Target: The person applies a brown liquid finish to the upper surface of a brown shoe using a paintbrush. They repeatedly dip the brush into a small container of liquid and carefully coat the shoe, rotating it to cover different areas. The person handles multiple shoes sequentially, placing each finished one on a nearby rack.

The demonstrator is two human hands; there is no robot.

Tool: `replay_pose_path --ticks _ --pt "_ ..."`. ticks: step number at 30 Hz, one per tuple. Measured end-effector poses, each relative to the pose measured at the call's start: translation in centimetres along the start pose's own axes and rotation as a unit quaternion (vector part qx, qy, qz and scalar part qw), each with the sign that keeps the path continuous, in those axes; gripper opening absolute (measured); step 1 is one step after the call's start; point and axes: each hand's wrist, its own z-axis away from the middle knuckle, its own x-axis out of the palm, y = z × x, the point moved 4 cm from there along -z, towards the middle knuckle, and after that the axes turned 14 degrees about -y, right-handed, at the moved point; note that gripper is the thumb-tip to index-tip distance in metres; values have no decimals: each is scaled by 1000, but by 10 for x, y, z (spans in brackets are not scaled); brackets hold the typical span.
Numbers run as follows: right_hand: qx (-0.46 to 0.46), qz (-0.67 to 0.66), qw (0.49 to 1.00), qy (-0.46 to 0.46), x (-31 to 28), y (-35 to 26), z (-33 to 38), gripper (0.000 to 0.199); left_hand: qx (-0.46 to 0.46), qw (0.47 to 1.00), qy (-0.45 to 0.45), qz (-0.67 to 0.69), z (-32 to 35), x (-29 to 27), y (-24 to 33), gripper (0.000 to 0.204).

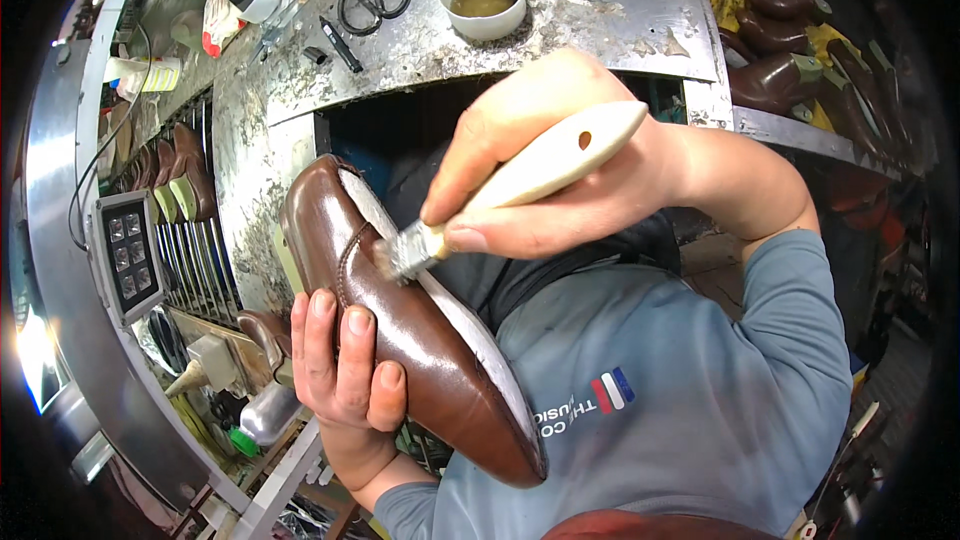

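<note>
A glossy brown leather shoe upper [430, 345], edged with a white strip, lies tilted in front of my chest. It appears stretched over a last, with a pale part showing at its upper left. My left hand [345, 365] supports it from the lower left, fingers curled against its side. In my right hand [565, 155] is a flat paintbrush [545, 165] with a cream wooden handle, gripped near its metal band. The bristles touch the leather by the stitched seam, close to the white edge. My left thumb is hidden behind the shoe.
On the worn metal bench [610, 35] ahead stand a white bowl [490, 28] of yellowish liquid, black-handled scissors [375, 2] and a black marker [341, 46]. Brown shoes [775, 35] fill a rack at right. At left are a square lamp [128, 255] and a green-capped bottle [268, 415].
</note>
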Motion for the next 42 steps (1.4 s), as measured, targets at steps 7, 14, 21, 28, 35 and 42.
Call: replay_pose_path --ticks 7,14,21,28,35,42 --pt "23 -75 996 -50 2 -19 5 12 17 999 29 -42 -5 10 -12 32" --pt "-10 -40 998 -42 -2 -43 1 12 -19 997 53 -58 -9 19 -24 33" --pt "-20 -26 999 -39 -3 -54 0 15 -61 996 54 -36 -12 24 -32 49" --pt "-19 -27 998 -61 -9 -62 -8 17 -132 989 71 16 -7 35 -37 53" --pt "-26 -39 997 -61 -16 -71 -28 20 -174 975 54 125 -2 45 -36 62" --pt "-170 -3 984 43 -6 -50 -30 19 -205 891 -4 404 -25 28 -19 63"
